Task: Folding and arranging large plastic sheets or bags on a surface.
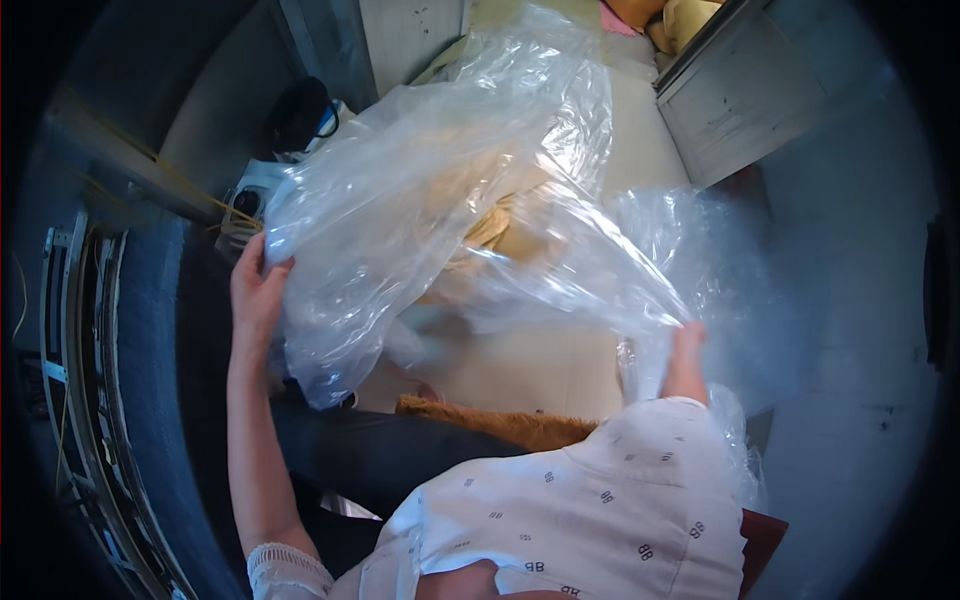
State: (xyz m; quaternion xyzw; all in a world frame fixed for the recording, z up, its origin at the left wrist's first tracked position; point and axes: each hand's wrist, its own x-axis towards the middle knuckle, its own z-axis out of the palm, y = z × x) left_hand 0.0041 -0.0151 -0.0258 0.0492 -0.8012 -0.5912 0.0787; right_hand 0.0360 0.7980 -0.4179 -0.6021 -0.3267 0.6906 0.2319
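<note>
A large clear plastic sheet or bag (400, 180) is stretched out between my two hands and spreads away across the surface ahead. My left hand (257, 292), out at the left, is closed on its edge with the thumb against the film. At the right, my right hand (686, 352) grips a gathered part of the same plastic, slightly blurred. Through the film shows a tan, crumpled item (490, 228); whether it lies inside or beneath the plastic I cannot tell.
More clear plastic (670, 230) is heaped at the right. Brown fuzzy fabric (500, 424) lies before my lap. Dark and white items (300, 112) stand at the far left, near a yellow cord (165, 165). A pale panel (740, 95) rises at the far right, a metal frame (85, 370) at the left.
</note>
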